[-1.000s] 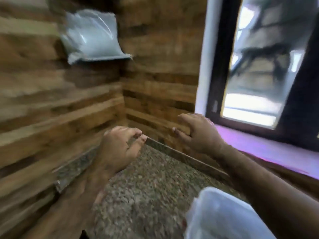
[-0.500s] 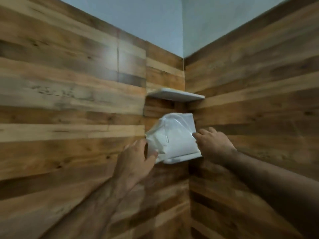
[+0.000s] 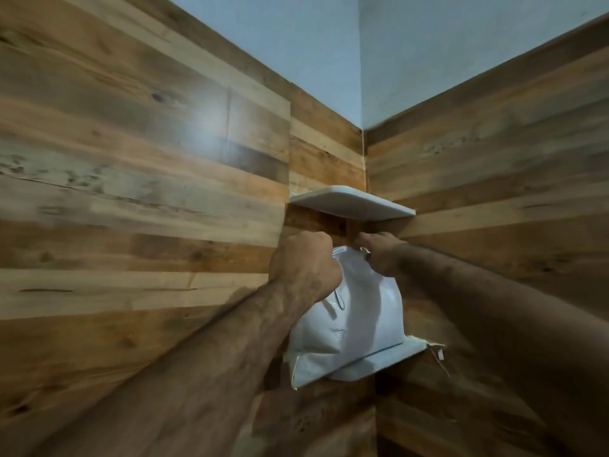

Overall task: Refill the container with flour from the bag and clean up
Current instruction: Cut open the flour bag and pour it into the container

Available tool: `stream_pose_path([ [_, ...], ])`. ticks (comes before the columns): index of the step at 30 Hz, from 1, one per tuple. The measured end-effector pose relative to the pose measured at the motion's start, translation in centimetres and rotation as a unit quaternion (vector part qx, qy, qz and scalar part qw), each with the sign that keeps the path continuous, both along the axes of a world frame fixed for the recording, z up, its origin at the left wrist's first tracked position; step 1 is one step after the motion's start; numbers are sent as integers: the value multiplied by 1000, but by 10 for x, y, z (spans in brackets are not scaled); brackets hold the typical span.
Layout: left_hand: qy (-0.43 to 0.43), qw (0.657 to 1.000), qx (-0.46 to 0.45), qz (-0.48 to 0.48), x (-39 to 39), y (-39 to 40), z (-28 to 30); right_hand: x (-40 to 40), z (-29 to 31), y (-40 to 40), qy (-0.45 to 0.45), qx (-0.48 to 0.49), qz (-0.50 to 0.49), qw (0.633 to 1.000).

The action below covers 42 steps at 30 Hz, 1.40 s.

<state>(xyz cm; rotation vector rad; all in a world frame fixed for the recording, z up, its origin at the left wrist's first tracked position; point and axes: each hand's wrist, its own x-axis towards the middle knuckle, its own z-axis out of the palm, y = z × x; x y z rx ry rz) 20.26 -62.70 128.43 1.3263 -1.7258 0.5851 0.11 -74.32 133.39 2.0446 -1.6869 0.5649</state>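
Observation:
A white flour bag [image 3: 359, 318] stands on the lower white corner shelf [image 3: 385, 361], its bottom edge overhanging the shelf front. My left hand [image 3: 304, 265] is closed in a fist on the bag's top left corner. My right hand [image 3: 382, 255] pinches the bag's top right corner. Both arms reach up into the corner of the wood-panelled walls. The container is out of view.
An upper white corner shelf [image 3: 352, 202] sits just above my hands, with nothing seen on it. Wood-plank walls [image 3: 148, 192] close in on the left and right; pale blue wall runs above them.
My view has risen from the counter to the corner shelves. My hands moved from the bag's sides up to its top edge and closed on it.

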Motion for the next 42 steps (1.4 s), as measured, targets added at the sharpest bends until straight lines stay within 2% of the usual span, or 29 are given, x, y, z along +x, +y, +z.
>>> stream_pose_path([
  [3,22,1000,-15,-7,3,-8,2,8,-4,-8,-36,4,49,998],
  [7,100,993,-11,-53,19,-22,8,12,-5,-16,-14,-26,0,1000],
  [13,171,982,3,-83,39,-21,14,9,-13,0,-87,-86,-14,992],
  [20,188,970,-78,-132,25,40,21,3,-6,71,-132,-205,-32,969],
  [23,184,966,-95,-152,16,83,23,-6,0,114,-134,-191,-29,972],
  [26,167,969,-67,-167,5,127,13,-25,-13,161,-103,-135,-34,985],
  [29,143,971,-27,-188,-12,174,-24,-52,-52,210,-75,-51,-23,996],
  [32,143,964,26,-222,-29,221,-85,-79,-112,261,-33,3,-32,999],
  [36,165,949,119,-239,-50,297,-186,-111,-203,332,-1,97,-46,994],
  [42,153,931,258,-209,-86,400,-344,-147,-339,416,75,234,-47,968],
])
